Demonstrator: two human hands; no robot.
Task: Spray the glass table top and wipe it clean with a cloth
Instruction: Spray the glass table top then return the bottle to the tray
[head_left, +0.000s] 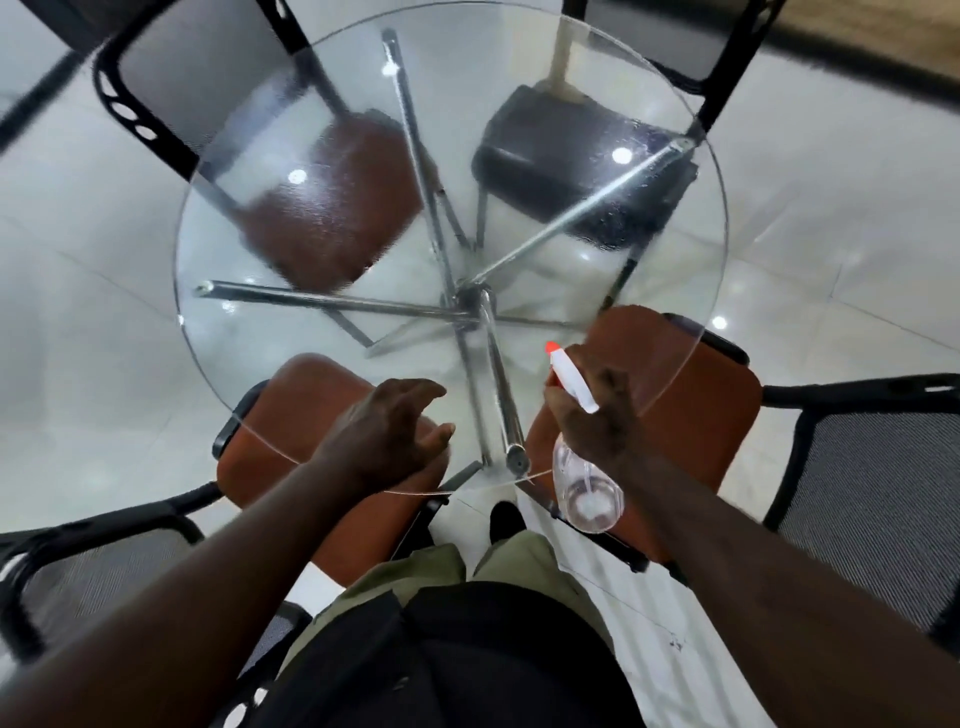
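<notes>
The round glass table top (270, 322) fills the middle of the view, with fine droplets misting its far half. My right hand (597, 415) grips a clear spray bottle (587, 493) by its neck above the near right rim. The bottle's white head and orange nozzle (551, 348) point toward the table's centre. My left hand (395, 431) hovers over the near edge with its fingers loosely spread, holding nothing. No cloth is in view.
Chrome legs (332, 300) cross under the glass. Two orange-seated chairs (291, 395) are tucked in on the near side, and a brown seat (337, 208) and a black seat (561, 156) on the far side. Mesh chair backs (872, 499) flank me. The floor is pale tile.
</notes>
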